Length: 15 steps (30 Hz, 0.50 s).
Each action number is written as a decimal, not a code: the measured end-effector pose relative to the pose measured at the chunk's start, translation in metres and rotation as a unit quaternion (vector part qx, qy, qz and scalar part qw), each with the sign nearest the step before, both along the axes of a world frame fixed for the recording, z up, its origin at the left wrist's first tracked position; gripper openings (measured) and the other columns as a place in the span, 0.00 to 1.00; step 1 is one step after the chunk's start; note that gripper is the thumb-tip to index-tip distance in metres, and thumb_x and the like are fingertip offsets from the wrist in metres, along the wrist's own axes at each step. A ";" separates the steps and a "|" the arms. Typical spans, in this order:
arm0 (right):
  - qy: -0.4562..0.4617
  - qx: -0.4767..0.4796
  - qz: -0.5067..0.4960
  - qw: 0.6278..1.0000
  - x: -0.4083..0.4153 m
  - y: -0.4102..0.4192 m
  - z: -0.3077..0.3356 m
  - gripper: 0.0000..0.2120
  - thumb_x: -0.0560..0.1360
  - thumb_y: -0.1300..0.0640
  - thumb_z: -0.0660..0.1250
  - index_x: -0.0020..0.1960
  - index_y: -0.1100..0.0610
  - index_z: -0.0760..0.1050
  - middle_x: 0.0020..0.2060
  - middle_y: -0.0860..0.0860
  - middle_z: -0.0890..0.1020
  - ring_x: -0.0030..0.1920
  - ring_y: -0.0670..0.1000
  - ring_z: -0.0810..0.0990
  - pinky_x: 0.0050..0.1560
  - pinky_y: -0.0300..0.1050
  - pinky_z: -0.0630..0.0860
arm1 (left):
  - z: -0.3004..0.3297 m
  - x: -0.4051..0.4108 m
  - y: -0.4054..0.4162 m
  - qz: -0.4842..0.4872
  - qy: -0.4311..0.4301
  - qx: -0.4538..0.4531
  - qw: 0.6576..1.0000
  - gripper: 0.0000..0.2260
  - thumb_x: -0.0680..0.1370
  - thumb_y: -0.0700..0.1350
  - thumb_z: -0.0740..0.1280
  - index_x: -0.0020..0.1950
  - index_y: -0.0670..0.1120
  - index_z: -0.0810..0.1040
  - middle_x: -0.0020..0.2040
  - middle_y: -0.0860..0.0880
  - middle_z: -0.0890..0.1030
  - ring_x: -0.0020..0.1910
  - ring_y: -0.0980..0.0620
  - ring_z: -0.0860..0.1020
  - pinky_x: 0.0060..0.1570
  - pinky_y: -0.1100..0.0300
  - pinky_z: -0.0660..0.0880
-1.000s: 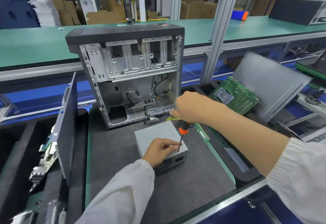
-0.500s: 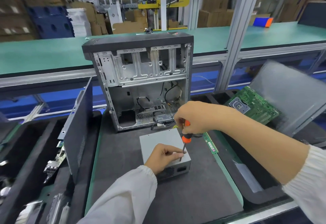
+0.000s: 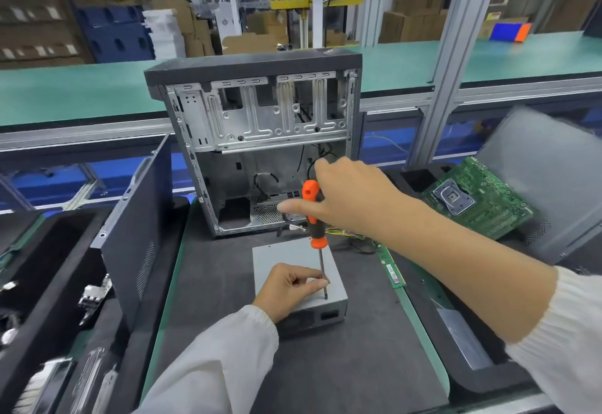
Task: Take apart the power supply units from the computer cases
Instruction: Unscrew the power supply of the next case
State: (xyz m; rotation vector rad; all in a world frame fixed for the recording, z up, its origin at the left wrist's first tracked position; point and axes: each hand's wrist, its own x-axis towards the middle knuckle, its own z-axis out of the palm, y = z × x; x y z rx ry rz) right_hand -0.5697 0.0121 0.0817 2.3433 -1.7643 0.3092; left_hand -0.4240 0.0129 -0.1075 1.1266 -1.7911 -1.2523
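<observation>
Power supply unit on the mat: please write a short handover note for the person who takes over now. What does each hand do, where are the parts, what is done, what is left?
Left hand: rests on the power supply unit and pinches the screwdriver shaft near its tip.
Right hand: fingers loose around the orange and black handle, no firm grip visible.
Parts: the unit lies on the dark mat, outside the computer case, which stands open behind it. Its cables trail toward the case.
Done: the unit is out of the case.
Left: the screwdriver tip stands on the unit's top near the front edge; probably a cover screw comes next. Whether any screws are already out cannot be told.
</observation>
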 end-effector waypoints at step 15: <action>0.064 0.300 0.177 0.935 -0.011 -0.004 0.043 0.14 0.76 0.57 0.67 0.59 0.45 0.71 0.39 0.41 0.73 0.39 0.48 0.78 0.40 0.47 0.76 | 0.008 -0.007 0.008 -0.040 0.034 0.018 0.998 0.10 0.78 0.42 0.69 0.45 0.56 0.86 0.37 0.45 0.82 0.41 0.51 0.78 0.48 0.59 0.74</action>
